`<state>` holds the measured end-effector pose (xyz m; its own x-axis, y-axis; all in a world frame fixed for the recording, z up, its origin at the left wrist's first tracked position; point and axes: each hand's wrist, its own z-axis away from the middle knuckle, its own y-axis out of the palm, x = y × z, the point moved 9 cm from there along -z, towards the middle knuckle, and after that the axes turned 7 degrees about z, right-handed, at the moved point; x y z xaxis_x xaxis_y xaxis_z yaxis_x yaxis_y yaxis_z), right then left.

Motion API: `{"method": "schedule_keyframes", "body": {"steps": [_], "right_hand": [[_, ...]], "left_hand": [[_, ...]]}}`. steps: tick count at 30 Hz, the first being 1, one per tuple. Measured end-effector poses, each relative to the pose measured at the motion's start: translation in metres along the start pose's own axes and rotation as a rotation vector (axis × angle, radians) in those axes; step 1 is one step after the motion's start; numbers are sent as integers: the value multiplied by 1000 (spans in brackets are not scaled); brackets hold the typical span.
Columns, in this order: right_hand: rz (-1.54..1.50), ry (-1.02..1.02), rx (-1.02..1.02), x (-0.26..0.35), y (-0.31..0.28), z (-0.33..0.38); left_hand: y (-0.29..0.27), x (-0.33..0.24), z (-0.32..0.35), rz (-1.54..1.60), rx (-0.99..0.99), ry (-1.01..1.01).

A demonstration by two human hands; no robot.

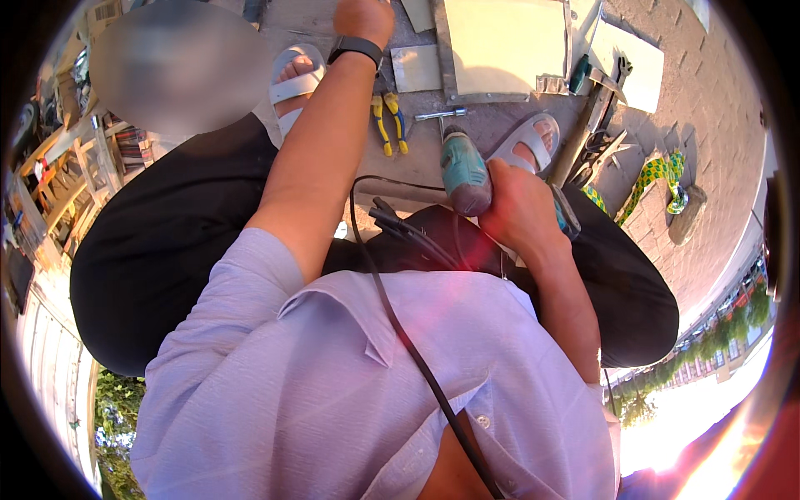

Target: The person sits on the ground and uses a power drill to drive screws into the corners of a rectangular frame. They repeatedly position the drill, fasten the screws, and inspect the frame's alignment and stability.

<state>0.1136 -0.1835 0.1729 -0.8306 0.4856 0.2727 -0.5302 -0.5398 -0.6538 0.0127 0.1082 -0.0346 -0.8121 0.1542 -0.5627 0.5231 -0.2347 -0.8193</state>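
My right hand [523, 204] grips a teal and dark cordless drill [467, 173] by its handle, the chuck facing away from me over the ground between my feet. Stretched far ahead, my left hand [364, 20] looks closed at the upper edge of the picture. Its fingers are partly cut off, so what they hold does not show. Below that hand lie yellow and blue pliers [389, 125]. A metal T-handle wrench [440, 113] rests beside the drill's chuck. Near my left hand is a small pale plate [417, 68].
A pale panel in a metal frame [503, 46] lies ahead. On the right are a hammer [606, 86], several hand tools [596, 154], green-yellow patterned cloth [654, 183] and a stone [688, 215]. Black cables [417, 237] hang before my lap. Wooden crates [71, 187] stand at left.
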Motion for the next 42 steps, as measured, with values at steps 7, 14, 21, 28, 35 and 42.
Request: {"method": "schedule_keyframes", "body": {"steps": [7,14,21,28,35,42], "right_hand": [[7,33,-3,-4,-4,6],[72,10,-47,4,-12,19],[14,-6,-147,19,-34,40],[-155,117,-248,1,-54,62],[-289,100,-390,17,-61,82],[-528,153,-360,9,-30,63]], "left_hand": [[16,5,-11,-36,101,73],[15,-3,-9,169,181,32],[8,-8,40,1017,247,-507],[-24,-55,137,1337,247,-962],[-45,-81,150,1531,289,-1011],[16,-76,144,1606,537,-1033]]}}
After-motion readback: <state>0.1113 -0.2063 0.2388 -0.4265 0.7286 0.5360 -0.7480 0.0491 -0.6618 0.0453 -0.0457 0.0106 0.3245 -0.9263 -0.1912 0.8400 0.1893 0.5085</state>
